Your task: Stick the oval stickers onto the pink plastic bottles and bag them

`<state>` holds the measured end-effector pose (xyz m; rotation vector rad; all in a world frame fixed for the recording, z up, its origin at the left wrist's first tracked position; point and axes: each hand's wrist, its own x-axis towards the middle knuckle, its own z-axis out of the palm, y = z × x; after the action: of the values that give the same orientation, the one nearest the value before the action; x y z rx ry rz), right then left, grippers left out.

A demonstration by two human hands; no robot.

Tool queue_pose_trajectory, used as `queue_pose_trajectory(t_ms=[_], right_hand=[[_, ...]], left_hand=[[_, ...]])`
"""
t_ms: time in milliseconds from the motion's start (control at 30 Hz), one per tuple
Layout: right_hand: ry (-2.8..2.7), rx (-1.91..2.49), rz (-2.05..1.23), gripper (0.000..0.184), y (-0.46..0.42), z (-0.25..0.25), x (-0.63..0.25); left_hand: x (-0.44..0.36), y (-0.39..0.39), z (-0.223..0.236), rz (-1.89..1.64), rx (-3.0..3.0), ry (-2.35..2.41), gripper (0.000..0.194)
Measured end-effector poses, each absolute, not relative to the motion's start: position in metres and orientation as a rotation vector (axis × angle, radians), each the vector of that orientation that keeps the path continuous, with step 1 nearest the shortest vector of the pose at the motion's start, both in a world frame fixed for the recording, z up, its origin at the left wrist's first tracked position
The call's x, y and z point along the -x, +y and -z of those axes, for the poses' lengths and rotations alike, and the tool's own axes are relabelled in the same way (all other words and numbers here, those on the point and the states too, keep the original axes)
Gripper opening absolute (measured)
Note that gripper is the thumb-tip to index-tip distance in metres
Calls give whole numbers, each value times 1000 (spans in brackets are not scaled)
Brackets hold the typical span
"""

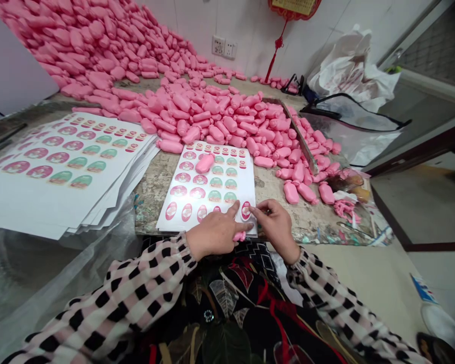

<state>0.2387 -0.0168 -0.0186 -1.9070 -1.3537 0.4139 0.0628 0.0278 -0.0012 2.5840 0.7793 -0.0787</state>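
Note:
A sheet of stickers (172, 222) lies in front of me, printed with pink and green labels. My left hand (214, 231) rests over its lower edge, index finger stretched toward an oval pink sticker (245, 210). Under the fingers of that hand a small pink plastic bottle (239, 236) pokes out, mostly hidden by the palm. At the sheet's right edge my right hand (276, 222) pinches the side of the oval sticker with thumb and forefinger. Another pink bottle (205, 163) lies on the upper part of the sheet.
A large heap of pink bottles (212, 108) spreads across the back of the worn table (151, 202). More sticker sheets (34, 207) are stacked at left. A wooden strip (301, 141) runs through the heap at right, near a clear plastic bag (356, 134).

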Motion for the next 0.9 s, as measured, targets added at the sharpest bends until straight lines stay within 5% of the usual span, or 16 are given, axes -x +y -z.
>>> queue_pose_trajectory(t_ms=[200,300,467,900], right_hand=[[-1041,1683,-685,25,-14,9,-250],[-1012,1556,-782,23,-19,-2,-240],[-1115,1434,-963,22,-24,-14,-202],[-1154,1384,-1059,19,-20,-9,-176]], left_hand=[[-49,22,-2,-379,-2181,819,47],[-43,20,-6,-704,-1504,863,48],[-44,20,-5,-770,-536,692,52],[-48,16,-1,-814,-429,688,56]])
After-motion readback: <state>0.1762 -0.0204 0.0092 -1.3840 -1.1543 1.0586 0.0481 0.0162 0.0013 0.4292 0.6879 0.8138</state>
